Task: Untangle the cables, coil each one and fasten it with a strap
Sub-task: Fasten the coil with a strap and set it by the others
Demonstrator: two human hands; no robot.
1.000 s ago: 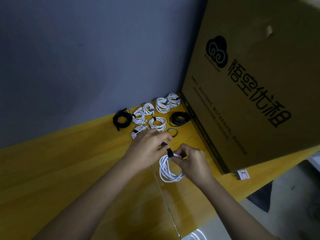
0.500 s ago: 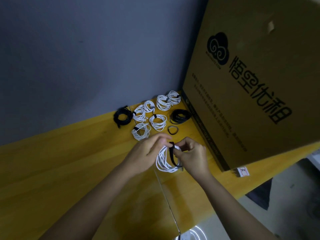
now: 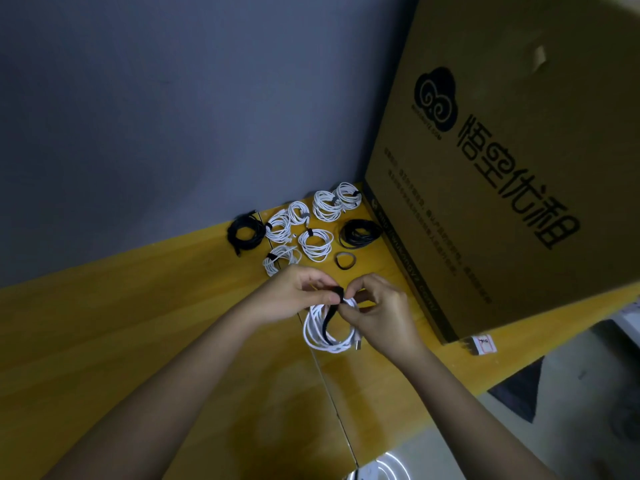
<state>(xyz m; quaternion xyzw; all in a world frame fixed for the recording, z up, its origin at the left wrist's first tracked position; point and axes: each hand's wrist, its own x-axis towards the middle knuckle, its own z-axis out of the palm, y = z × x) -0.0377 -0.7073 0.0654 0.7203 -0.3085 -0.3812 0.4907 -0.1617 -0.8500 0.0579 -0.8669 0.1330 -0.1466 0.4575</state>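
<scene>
L hand (image 3: 292, 294) & R hand (image 3: 375, 311) both pinch black strap (image 3: 329, 318) over white cable coil (image 3: 317, 336).

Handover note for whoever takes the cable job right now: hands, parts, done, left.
Left hand: pinches the top end of the black strap.
Right hand: pinches the same strap end from the other side, over the white coil.
The coil hangs between the hands just above the yellow table; the strap runs down across it, not yet closed.
Done: six white coils and two black coils lie strapped by the wall, beside the cardboard box.
A spare strap loop lies near them.
Left: close this strap and set the coil with the others.
</scene>
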